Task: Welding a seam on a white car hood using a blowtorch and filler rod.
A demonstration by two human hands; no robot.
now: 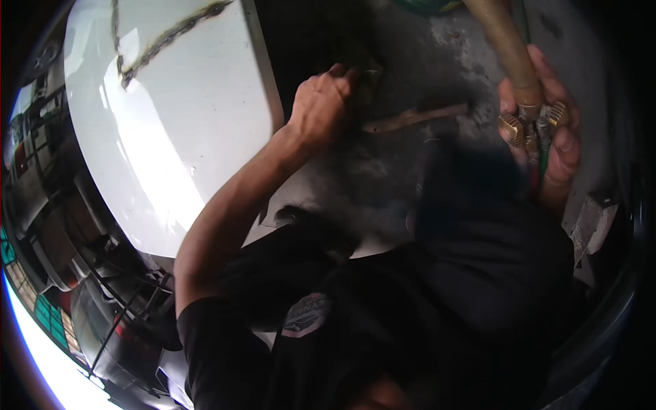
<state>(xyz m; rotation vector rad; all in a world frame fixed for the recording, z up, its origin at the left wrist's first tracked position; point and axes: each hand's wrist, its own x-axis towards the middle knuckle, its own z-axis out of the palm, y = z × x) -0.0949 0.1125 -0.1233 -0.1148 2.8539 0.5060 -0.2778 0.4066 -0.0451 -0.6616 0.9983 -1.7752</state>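
Torch [507, 51], brass-toned, at far right of scene: thick tubular handle running toward the far edge, valve end toward the near side. Two ribbed brass knobs [511, 128] stand out at that end, one on each side of the fittings. Right hand [564, 147] clamped around the valve end; fingers on both sides of it, knobs showing between them. Green hose [544, 156] runs nearward from the fittings, beside the palm; a little red shows next to it.

Left hand [322, 102] well apart from the right, near the right edge of a glossy white panel [164, 130]. Fingers curled, back of hand up; tips lost in dark shadow, so cannot tell whether anything is gripped. Left forearm crosses in front of the panel.

Panel bears a dark, rough line [171, 37], bent at an angle, in its far part. Between the hands, a narrow brown strip [417, 119] lies on the grey, stained floor [369, 167], touching neither hand. Green rounded object [430, 5] at the far edge, only partly in view. Pale block [594, 222] at near right, beyond the dark sleeve. Black shirt [383, 307] fills the near side.
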